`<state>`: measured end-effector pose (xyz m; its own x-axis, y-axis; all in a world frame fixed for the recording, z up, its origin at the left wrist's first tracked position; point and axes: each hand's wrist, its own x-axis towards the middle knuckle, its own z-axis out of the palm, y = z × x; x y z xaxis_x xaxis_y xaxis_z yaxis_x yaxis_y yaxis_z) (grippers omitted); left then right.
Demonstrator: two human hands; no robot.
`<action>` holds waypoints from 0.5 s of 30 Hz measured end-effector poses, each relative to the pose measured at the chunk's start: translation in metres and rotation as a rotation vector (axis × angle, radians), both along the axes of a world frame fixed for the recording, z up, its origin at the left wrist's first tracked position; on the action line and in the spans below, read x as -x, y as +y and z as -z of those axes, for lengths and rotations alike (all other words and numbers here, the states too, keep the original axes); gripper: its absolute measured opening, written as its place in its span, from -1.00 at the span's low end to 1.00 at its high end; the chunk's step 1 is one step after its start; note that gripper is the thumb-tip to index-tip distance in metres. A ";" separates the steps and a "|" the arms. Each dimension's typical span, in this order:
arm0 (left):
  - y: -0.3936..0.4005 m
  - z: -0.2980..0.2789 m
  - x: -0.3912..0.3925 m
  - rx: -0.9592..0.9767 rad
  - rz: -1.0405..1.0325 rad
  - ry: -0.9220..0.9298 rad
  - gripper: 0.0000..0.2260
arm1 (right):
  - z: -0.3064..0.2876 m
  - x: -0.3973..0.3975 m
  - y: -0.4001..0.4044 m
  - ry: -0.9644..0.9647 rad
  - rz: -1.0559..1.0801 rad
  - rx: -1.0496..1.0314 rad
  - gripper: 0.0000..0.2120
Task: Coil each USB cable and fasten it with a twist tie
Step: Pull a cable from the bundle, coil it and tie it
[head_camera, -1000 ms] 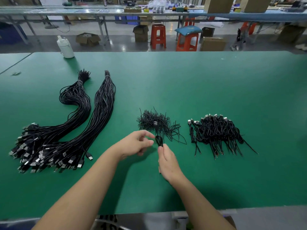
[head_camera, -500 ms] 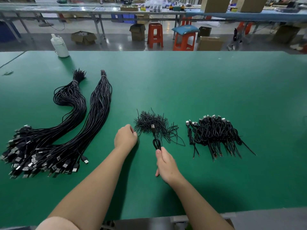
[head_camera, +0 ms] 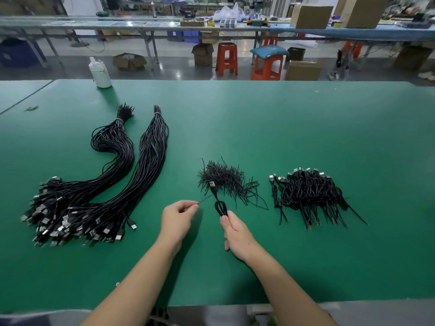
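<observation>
Two long bundles of uncoiled cables [head_camera: 113, 184] lie at the left of the green table [head_camera: 282, 118]. Next, the left hand [head_camera: 177, 218] pinches a twist tie [head_camera: 204, 199], and the right hand [head_camera: 237, 234] grips a coiled USB cable [head_camera: 220, 207] just before the loose tie pile [head_camera: 223, 178]. Finished coils [head_camera: 308, 194] sit heaped at the right.

We see a white bottle [head_camera: 100, 72] at the green table's [head_camera: 259, 128] far edge; beyond it, orange stools [head_camera: 226, 58] and cardboard boxes [head_camera: 311, 16].

Over the green bench [head_camera: 259, 128], the right hand [head_camera: 236, 234] grips a coiled USB cable [head_camera: 220, 207]; the left hand [head_camera: 177, 217] pinches a twist tie [head_camera: 205, 199] beside the tie pile [head_camera: 223, 180].
</observation>
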<state>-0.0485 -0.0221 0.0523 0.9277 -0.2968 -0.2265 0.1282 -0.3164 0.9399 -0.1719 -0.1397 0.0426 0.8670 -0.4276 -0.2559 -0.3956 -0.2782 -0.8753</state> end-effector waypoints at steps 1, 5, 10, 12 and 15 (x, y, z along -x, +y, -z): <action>-0.001 -0.001 0.008 0.025 0.028 0.019 -0.94 | 0.001 -0.001 0.005 -0.022 0.004 -0.033 -0.72; -0.004 -0.003 0.028 0.024 0.141 -0.016 -0.93 | 0.001 -0.004 0.021 -0.104 0.051 -0.241 -0.81; 0.002 -0.004 0.036 -0.174 0.317 -0.338 -0.88 | -0.004 -0.004 0.015 -0.108 0.127 -0.234 -0.74; 0.006 -0.006 0.039 -0.320 0.376 -0.666 -0.94 | -0.005 -0.005 0.014 -0.085 0.137 -0.191 -0.72; 0.010 -0.010 0.036 -0.419 0.459 -1.287 -0.89 | -0.008 -0.006 0.012 -0.050 0.126 -0.227 -0.72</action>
<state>-0.0846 -0.0122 0.0625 0.3923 -0.7446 0.5401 -0.9153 -0.3740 0.1491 -0.1658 -0.1281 0.0509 0.8246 -0.4695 -0.3155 -0.3691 -0.0240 -0.9291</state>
